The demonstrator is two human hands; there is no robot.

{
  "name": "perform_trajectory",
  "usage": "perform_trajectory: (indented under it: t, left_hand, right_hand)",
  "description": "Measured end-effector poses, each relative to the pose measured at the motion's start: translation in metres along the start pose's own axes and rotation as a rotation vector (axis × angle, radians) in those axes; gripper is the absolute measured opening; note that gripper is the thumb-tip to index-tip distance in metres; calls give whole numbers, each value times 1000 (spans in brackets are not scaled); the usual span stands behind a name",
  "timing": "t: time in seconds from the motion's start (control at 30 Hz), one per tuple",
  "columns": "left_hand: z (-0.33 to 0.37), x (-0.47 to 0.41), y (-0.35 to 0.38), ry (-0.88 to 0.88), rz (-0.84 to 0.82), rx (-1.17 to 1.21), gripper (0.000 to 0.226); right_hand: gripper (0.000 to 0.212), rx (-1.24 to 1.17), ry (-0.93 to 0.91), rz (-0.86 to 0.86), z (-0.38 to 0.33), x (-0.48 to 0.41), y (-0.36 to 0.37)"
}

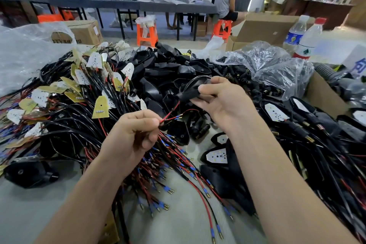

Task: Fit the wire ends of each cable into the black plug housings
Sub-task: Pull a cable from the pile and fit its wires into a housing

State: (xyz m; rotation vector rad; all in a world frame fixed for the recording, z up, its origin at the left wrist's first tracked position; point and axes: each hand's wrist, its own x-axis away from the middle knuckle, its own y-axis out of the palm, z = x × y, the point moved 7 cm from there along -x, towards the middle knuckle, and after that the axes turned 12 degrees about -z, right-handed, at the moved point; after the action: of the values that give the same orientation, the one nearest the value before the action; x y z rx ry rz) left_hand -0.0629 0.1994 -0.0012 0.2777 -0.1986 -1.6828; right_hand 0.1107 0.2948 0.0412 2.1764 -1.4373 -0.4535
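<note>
Aloft, left hand (134,134) pinching wires (170,117), right (221,101) gripping housing (189,94)

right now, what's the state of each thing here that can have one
left hand: pinching the thin red and black wire ends
right hand: gripping the black plastic plug housing
red-capped clear plastic bottle: upright, cap on
white-capped clear plastic bottle: upright, cap on
brown cardboard box: flaps open
</note>
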Motion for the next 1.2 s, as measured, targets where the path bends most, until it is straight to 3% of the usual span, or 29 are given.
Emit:
perform_trajectory:
  t: [0.33,0.6,0.7,0.83,0.93,1.03,1.13,1.2]
  left_hand:
    - [-10,1,30,-68,-435,3,10]
    - [-20,4,34,-170,-654,176,9]
    - [-20,1,31,-138,-590,93,12]
    - [-29,-2,34,-196,-529,-199,4]
    - [-39,-3,42,-247,-543,-307,31]
    - [-48,-10,35,-291,-327,-274,54]
    - [-52,-15,29,-270,-142,-269,43]
    - [-49,-17,28,-225,-111,-292,44]
  right_hand:
    - [46,-387,161,93,43,7,0]
    - [46,-257,242,218,63,10,1]
    - [40,-261,219,214,59,9,-1]
    - [37,-288,208,150,56,12,-5]
    - [54,-106,153,79,51,11,-8]
    - [56,50,57,42,44,13,-7]
    - [58,92,39,-4,42,16,-5]
    - [54,82,87,-41,45,16,-4]
